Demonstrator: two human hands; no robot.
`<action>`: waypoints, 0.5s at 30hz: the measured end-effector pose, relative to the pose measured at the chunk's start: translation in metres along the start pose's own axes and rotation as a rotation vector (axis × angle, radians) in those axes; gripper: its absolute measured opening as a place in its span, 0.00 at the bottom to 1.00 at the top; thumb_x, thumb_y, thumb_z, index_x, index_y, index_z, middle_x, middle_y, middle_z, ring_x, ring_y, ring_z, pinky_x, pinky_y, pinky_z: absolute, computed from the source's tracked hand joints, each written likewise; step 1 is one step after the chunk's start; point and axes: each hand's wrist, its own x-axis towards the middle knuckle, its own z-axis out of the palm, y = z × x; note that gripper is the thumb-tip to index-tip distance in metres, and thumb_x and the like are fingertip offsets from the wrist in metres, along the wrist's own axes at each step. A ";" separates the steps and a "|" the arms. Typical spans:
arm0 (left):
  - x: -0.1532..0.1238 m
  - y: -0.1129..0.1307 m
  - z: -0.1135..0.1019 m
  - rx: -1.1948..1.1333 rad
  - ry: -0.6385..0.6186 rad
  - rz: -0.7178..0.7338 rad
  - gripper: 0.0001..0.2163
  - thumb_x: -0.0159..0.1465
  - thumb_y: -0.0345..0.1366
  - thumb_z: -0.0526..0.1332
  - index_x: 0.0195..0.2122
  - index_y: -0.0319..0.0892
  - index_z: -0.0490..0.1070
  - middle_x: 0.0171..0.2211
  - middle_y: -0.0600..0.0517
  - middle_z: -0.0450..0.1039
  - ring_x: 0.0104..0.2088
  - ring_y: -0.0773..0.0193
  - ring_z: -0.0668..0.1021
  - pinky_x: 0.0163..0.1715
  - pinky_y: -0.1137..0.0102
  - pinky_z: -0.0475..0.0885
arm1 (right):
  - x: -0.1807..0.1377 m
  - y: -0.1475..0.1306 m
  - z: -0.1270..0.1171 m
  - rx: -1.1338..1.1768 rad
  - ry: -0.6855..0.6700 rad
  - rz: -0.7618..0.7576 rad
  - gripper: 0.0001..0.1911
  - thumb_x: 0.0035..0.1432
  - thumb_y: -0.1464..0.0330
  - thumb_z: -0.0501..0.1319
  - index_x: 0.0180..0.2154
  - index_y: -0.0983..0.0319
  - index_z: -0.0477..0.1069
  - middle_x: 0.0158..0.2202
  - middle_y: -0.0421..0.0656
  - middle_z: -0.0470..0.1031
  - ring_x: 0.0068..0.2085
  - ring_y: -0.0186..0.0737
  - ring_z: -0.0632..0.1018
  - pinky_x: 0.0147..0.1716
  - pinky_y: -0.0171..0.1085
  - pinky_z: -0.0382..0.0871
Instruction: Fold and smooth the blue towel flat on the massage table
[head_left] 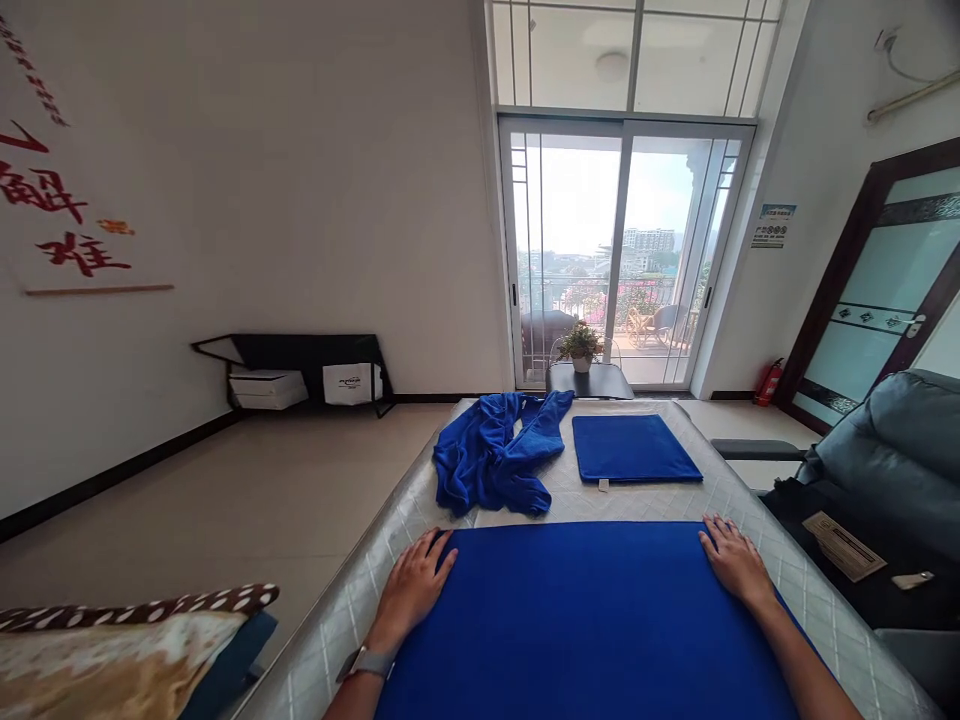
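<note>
A large blue towel (585,620) lies spread flat on the quilted grey mattress (817,590) in front of me. My left hand (415,585) rests flat, fingers apart, on the towel's far left corner. My right hand (733,560) lies flat on its far right corner. Beyond them a folded blue towel (634,448) sits square on the mattress. To its left is a crumpled heap of blue towels (499,455).
A dark armchair (892,480) stands at the right, with a card (844,545) on it. A small table with a potted plant (581,348) is past the mattress, before the glass balcony doors (622,250). A patterned cushion (127,640) is at lower left.
</note>
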 end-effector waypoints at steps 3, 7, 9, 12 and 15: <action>0.001 -0.001 0.002 -0.006 -0.002 -0.013 0.26 0.73 0.48 0.46 0.68 0.46 0.62 0.69 0.44 0.63 0.69 0.52 0.64 0.69 0.53 0.55 | 0.000 0.000 0.001 -0.028 -0.009 -0.002 0.34 0.69 0.55 0.41 0.71 0.58 0.56 0.73 0.44 0.54 0.73 0.50 0.51 0.70 0.53 0.45; 0.001 0.001 0.001 0.001 -0.016 -0.019 0.26 0.73 0.48 0.46 0.68 0.45 0.62 0.69 0.44 0.62 0.69 0.52 0.63 0.69 0.54 0.53 | 0.002 0.004 -0.001 -0.071 -0.055 -0.023 0.34 0.69 0.57 0.40 0.72 0.58 0.53 0.74 0.43 0.51 0.74 0.51 0.50 0.69 0.55 0.46; 0.000 0.002 0.000 0.001 -0.014 -0.016 0.26 0.73 0.48 0.46 0.68 0.44 0.63 0.69 0.43 0.62 0.69 0.52 0.63 0.69 0.54 0.53 | 0.002 0.004 -0.005 -0.090 -0.086 -0.019 0.34 0.69 0.57 0.41 0.72 0.58 0.53 0.74 0.42 0.50 0.73 0.52 0.51 0.69 0.57 0.47; -0.001 0.004 -0.002 -0.003 -0.006 -0.022 0.26 0.74 0.48 0.45 0.68 0.43 0.63 0.70 0.42 0.61 0.69 0.52 0.63 0.69 0.53 0.54 | -0.004 -0.009 -0.016 -0.126 -0.043 0.022 0.32 0.68 0.61 0.43 0.70 0.58 0.58 0.73 0.43 0.53 0.73 0.54 0.53 0.69 0.58 0.45; -0.001 0.004 -0.001 -0.002 0.006 -0.017 0.26 0.74 0.47 0.45 0.68 0.43 0.63 0.70 0.42 0.61 0.69 0.51 0.64 0.69 0.53 0.54 | -0.016 -0.046 -0.032 -0.124 0.069 0.007 0.30 0.65 0.68 0.45 0.64 0.62 0.68 0.69 0.50 0.63 0.70 0.56 0.59 0.69 0.58 0.44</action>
